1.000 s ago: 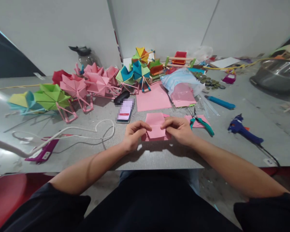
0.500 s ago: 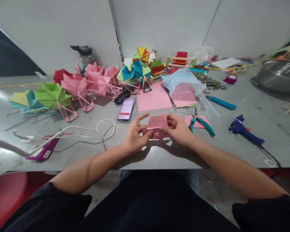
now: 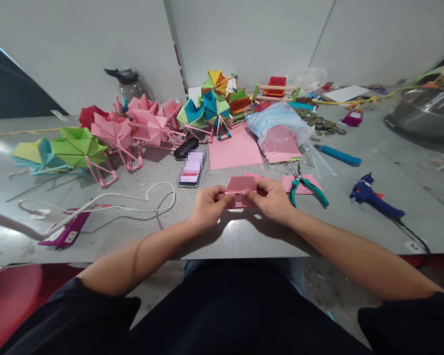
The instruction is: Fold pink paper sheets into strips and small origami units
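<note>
A small folded pink paper piece (image 3: 241,184) is held between both hands above the near middle of the metal table. My left hand (image 3: 209,206) grips its left side, with the thumb on the near face. The right side is pinched by my right hand (image 3: 276,199), its thumb close to the other thumb. Behind the piece lies a flat pink strip (image 3: 257,176), partly hidden. Green-handled pliers (image 3: 304,185) rest on pink paper squares to the right. Beyond the hands is a large pink sheet (image 3: 235,148), and a phone (image 3: 192,168) lies left of it.
Folded paper models (image 3: 113,129) line the back left. A plastic bag (image 3: 279,123), a blue cutter (image 3: 338,155) and a blue glue gun (image 3: 375,198) are on the right. White cables (image 3: 107,197) cross the left side near a purple power strip (image 3: 68,229).
The fingers of my left hand have closed in around the pink piece. Both thumbs now press nearer its middle, and the piece's lower part is folded differently.
</note>
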`<action>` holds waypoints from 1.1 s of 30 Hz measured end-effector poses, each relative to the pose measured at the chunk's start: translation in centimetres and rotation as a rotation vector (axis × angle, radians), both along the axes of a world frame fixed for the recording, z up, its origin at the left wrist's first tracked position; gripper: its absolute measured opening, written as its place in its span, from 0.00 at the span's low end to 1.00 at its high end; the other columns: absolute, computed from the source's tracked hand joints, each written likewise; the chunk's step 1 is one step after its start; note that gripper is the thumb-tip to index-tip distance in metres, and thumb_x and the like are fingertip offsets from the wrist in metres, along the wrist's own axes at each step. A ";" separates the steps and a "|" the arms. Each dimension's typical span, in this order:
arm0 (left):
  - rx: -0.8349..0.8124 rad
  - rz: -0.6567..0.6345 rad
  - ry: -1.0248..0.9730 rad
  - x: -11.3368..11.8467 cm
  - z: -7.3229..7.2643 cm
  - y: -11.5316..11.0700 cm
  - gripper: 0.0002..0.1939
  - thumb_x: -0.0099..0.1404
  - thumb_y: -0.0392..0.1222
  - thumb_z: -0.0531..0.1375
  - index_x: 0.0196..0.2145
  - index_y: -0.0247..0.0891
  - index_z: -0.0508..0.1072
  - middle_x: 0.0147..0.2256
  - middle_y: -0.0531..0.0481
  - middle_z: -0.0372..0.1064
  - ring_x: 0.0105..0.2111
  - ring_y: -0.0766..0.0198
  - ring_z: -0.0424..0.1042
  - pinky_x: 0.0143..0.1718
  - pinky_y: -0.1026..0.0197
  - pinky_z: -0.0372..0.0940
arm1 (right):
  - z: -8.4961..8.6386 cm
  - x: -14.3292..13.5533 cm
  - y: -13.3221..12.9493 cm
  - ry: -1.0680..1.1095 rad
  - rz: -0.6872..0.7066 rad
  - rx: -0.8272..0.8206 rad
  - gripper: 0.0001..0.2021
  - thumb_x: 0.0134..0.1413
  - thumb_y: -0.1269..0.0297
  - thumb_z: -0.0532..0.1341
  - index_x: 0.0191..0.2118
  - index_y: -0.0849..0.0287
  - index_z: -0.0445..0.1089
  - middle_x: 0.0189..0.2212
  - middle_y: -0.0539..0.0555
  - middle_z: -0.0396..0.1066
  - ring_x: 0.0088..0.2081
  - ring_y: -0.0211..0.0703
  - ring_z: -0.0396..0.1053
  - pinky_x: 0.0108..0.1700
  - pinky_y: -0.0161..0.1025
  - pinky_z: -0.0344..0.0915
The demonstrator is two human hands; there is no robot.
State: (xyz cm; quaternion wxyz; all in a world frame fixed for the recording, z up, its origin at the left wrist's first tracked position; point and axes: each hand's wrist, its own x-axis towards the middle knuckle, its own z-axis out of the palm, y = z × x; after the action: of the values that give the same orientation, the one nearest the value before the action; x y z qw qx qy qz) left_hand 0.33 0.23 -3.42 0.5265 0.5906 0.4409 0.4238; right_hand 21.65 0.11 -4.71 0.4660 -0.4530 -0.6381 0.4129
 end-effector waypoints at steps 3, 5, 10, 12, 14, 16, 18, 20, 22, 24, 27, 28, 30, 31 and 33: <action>-0.008 -0.010 -0.014 -0.1 0.1 0.0 0.07 0.65 0.41 0.69 0.31 0.36 0.80 0.27 0.48 0.75 0.28 0.65 0.71 0.33 0.59 0.68 | 0.1 0.0 -0.1 0.004 0.003 0.002 0.19 0.59 0.45 0.71 0.40 0.57 0.83 0.33 0.57 0.81 0.33 0.49 0.76 0.36 0.46 0.75; -0.008 -0.025 -0.026 -0.2 0.2 0.1 0.09 0.65 0.43 0.69 0.31 0.36 0.80 0.27 0.49 0.74 0.27 0.65 0.70 0.32 0.60 0.68 | 0.3 0.1 -0.1 -0.004 0.002 0.011 0.18 0.59 0.45 0.71 0.40 0.58 0.83 0.34 0.58 0.81 0.34 0.50 0.76 0.36 0.47 0.75; 0.089 -0.010 -0.044 -0.9 0.5 0.4 0.16 0.70 0.53 0.65 0.32 0.38 0.81 0.27 0.50 0.75 0.28 0.63 0.70 0.33 0.59 0.70 | -0.1 0.8 0.3 -0.053 -0.049 0.035 0.17 0.61 0.47 0.71 0.38 0.58 0.82 0.29 0.56 0.78 0.32 0.48 0.73 0.34 0.46 0.73; 0.121 0.017 -0.069 -1.0 0.5 0.5 0.16 0.71 0.55 0.65 0.35 0.39 0.82 0.30 0.48 0.78 0.30 0.62 0.73 0.36 0.56 0.73 | -0.4 0.9 0.4 -0.052 -0.070 0.043 0.18 0.61 0.46 0.71 0.37 0.58 0.82 0.29 0.56 0.77 0.31 0.48 0.72 0.33 0.46 0.73; 0.100 0.004 -0.100 -0.9 0.3 0.5 0.14 0.69 0.53 0.68 0.39 0.38 0.82 0.33 0.45 0.80 0.32 0.60 0.76 0.37 0.55 0.75 | -0.6 0.7 0.5 -0.036 -0.062 0.048 0.18 0.61 0.46 0.71 0.38 0.58 0.82 0.30 0.56 0.78 0.32 0.49 0.73 0.34 0.47 0.74; 0.059 -0.027 -0.096 -0.5 0.0 0.4 0.14 0.67 0.51 0.71 0.42 0.37 0.83 0.35 0.44 0.81 0.32 0.60 0.77 0.35 0.55 0.75 | -0.7 0.3 0.3 -0.017 -0.036 0.060 0.17 0.62 0.46 0.70 0.40 0.56 0.83 0.33 0.56 0.80 0.33 0.50 0.75 0.36 0.47 0.76; 0.042 -0.041 -0.062 -0.1 -0.3 0.3 0.13 0.66 0.48 0.72 0.42 0.36 0.83 0.34 0.45 0.81 0.31 0.61 0.77 0.32 0.57 0.74 | -0.7 -0.1 0.0 -0.004 -0.013 0.076 0.17 0.62 0.46 0.70 0.43 0.55 0.83 0.36 0.57 0.82 0.36 0.51 0.77 0.39 0.49 0.78; 0.037 -0.035 -0.062 0.2 -0.4 0.2 0.13 0.65 0.47 0.73 0.42 0.36 0.83 0.35 0.44 0.82 0.31 0.60 0.78 0.33 0.58 0.75 | -0.5 -0.3 -0.2 -0.005 0.006 0.085 0.17 0.63 0.46 0.70 0.43 0.55 0.83 0.38 0.59 0.82 0.39 0.53 0.78 0.42 0.50 0.79; 0.006 -0.044 -0.130 0.3 -0.2 0.2 0.18 0.62 0.44 0.75 0.48 0.37 0.82 0.39 0.44 0.83 0.35 0.58 0.81 0.36 0.56 0.77 | -0.4 -0.4 -0.3 -0.011 0.021 0.081 0.17 0.62 0.46 0.71 0.43 0.54 0.83 0.39 0.59 0.82 0.39 0.53 0.79 0.42 0.51 0.79; -0.033 -0.071 -0.185 0.2 0.0 0.1 0.23 0.59 0.43 0.77 0.51 0.37 0.81 0.42 0.43 0.84 0.37 0.56 0.82 0.38 0.54 0.79 | -0.3 -0.3 -0.4 -0.015 0.032 0.072 0.17 0.61 0.46 0.71 0.43 0.54 0.83 0.38 0.58 0.82 0.39 0.53 0.79 0.42 0.51 0.79; -0.040 -0.101 -0.141 0.0 0.3 0.1 0.16 0.61 0.43 0.76 0.45 0.35 0.83 0.39 0.43 0.83 0.35 0.57 0.81 0.37 0.55 0.77 | -0.1 -0.3 -0.5 -0.022 0.034 0.064 0.15 0.61 0.47 0.71 0.40 0.54 0.83 0.36 0.57 0.81 0.37 0.51 0.78 0.39 0.48 0.77; -0.028 -0.098 -0.112 -0.1 0.3 0.1 0.13 0.62 0.43 0.75 0.42 0.34 0.84 0.38 0.43 0.83 0.34 0.58 0.80 0.36 0.56 0.76 | -0.1 -0.3 -0.5 -0.031 0.028 0.067 0.15 0.61 0.47 0.71 0.38 0.55 0.83 0.34 0.56 0.80 0.36 0.50 0.76 0.38 0.48 0.76; -0.004 -0.074 -0.067 -0.3 0.2 0.2 0.10 0.63 0.43 0.73 0.39 0.35 0.85 0.35 0.44 0.82 0.32 0.60 0.79 0.34 0.58 0.74 | 0.1 -0.2 -0.4 -0.058 0.010 0.079 0.15 0.61 0.48 0.71 0.33 0.55 0.82 0.30 0.55 0.78 0.33 0.48 0.73 0.36 0.46 0.73; 0.005 -0.062 -0.050 -0.3 0.2 0.2 0.08 0.63 0.42 0.73 0.38 0.35 0.86 0.34 0.44 0.81 0.31 0.61 0.78 0.33 0.58 0.72 | 0.1 -0.1 -0.3 -0.074 0.002 0.086 0.15 0.61 0.49 0.71 0.32 0.55 0.81 0.28 0.54 0.76 0.31 0.46 0.71 0.35 0.46 0.72; 0.018 -0.055 -0.024 -0.5 0.1 0.4 0.06 0.63 0.41 0.72 0.36 0.36 0.86 0.32 0.46 0.81 0.29 0.62 0.76 0.30 0.59 0.71 | 0.3 0.1 -0.1 -0.103 -0.008 0.093 0.15 0.60 0.50 0.70 0.30 0.55 0.80 0.26 0.53 0.75 0.30 0.45 0.70 0.34 0.45 0.71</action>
State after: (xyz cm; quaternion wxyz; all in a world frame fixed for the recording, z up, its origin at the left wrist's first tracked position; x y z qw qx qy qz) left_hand -0.13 0.67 -3.30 0.5379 0.6022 0.4141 0.4202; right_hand 21.79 -0.03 -4.40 0.4545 -0.4540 -0.6780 0.3572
